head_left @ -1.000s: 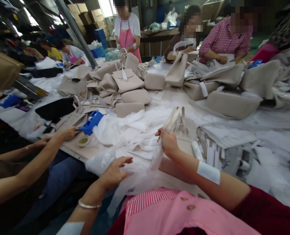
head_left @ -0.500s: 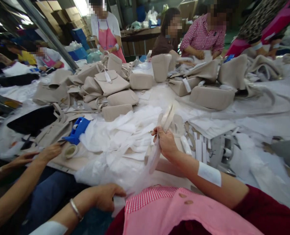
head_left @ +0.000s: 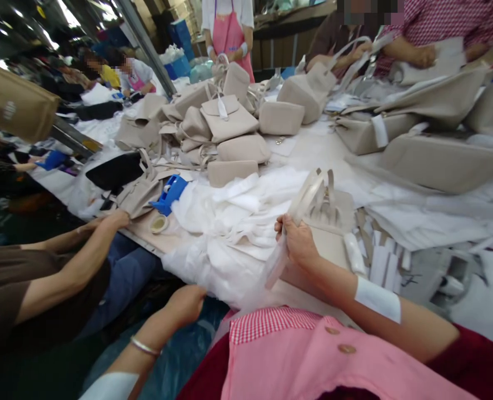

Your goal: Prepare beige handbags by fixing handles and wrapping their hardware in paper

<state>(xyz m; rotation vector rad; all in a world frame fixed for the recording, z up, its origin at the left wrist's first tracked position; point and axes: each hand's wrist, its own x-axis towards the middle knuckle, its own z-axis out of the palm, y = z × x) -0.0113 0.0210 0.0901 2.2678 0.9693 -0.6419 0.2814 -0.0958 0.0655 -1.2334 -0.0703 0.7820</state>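
Near the middle of the table my right hand (head_left: 298,241) is closed around a bag strap (head_left: 305,195) with a thin white wrapping strip (head_left: 271,269) that trails down toward my apron. Beyond it lies a beige handbag (head_left: 332,233), its handles standing up and partly covered by my hand and forearm. Low on the left, off the table edge, my left hand (head_left: 187,304) has its fingers curled together; whatever they hold, if anything, is hidden. Just past that hand spreads a heap of white wrapping sheets (head_left: 238,222).
Beige handbags (head_left: 233,119) are piled across the table. At left are a blue tape dispenser (head_left: 172,193), a tape roll (head_left: 158,223) and a co-worker's hands (head_left: 115,219). A grey device (head_left: 442,278) sits at right. Several people work opposite, and a metal post (head_left: 146,47) rises behind.
The view has swung to the right and tilted down. My left hand no longer shows the white piece that was at its fingers. The neighbour's hands have moved off the blue dispenser.
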